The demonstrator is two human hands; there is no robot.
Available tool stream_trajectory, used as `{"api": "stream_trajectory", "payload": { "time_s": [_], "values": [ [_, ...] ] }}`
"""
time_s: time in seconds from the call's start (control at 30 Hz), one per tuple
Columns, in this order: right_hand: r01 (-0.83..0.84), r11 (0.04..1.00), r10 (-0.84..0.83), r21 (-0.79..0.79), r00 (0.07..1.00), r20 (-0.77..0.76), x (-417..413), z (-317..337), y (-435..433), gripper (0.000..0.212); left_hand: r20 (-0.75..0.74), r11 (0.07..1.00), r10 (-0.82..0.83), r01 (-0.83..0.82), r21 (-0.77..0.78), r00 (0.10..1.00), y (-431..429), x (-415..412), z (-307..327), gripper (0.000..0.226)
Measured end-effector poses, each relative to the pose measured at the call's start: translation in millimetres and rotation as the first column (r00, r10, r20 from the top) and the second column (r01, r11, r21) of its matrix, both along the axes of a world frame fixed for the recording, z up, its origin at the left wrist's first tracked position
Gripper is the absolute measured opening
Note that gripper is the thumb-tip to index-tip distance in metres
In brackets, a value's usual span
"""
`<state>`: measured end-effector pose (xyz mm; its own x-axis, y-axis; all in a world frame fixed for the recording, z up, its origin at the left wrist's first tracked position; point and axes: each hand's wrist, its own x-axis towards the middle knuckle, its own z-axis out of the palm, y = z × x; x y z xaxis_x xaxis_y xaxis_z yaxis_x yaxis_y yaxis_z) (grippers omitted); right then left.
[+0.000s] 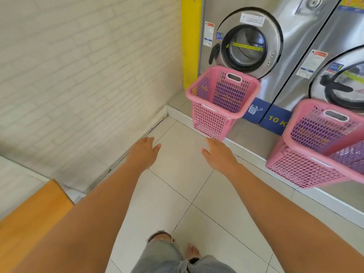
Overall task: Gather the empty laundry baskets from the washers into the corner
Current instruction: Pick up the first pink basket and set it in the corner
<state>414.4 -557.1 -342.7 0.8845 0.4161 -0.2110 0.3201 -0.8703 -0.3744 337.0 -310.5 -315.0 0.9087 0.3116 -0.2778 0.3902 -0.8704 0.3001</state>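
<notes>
A pink mesh laundry basket (220,107) stands empty on the floor in front of the left washer (246,46), close to the room's corner. A second pink basket (315,146) stands in front of the right washer (344,79), with another pink basket's edge (352,154) overlapping it at the frame's right. Both my arms reach forward over the tiles. My left hand (143,152) hovers open, left of the first basket. My right hand (218,154) is open just below that basket's base, not touching it as far as I can see.
A pale brick-pattern wall (78,75) meets the washers' raised plinth (177,110) at the corner. A yellow panel (190,42) runs beside the left washer. A wooden bench or table edge (29,223) sits at lower left. My legs and a bare foot (193,251) show on the tiled floor.
</notes>
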Motion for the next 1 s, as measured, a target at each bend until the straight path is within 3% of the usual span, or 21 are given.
{"api": "stream_trajectory", "payload": {
  "time_s": [0.27, 0.57, 1.0],
  "values": [
    [0.266, 0.963, -0.265, 0.031, 0.963, -0.049, 86.2, -31.6, -42.6, 0.050, 0.032, 0.991, -0.119, 0.121, -0.052, 0.992, -30.6, 130.6, -24.1, 0.055],
    [0.589, 0.807, -0.583, 0.042, 0.805, -0.108, 214.3, -55.1, -46.2, 0.050, 0.025, 0.957, -0.279, 0.280, -0.073, 0.960, -21.2, 325.3, -51.1, 0.053],
    [0.709, 0.703, -0.696, 0.053, 0.702, -0.152, 375.4, -85.3, -48.5, 0.044, -0.044, 0.932, -0.353, 0.348, -0.099, 0.935, -11.3, 534.5, -93.6, 0.048]
  ]
}}
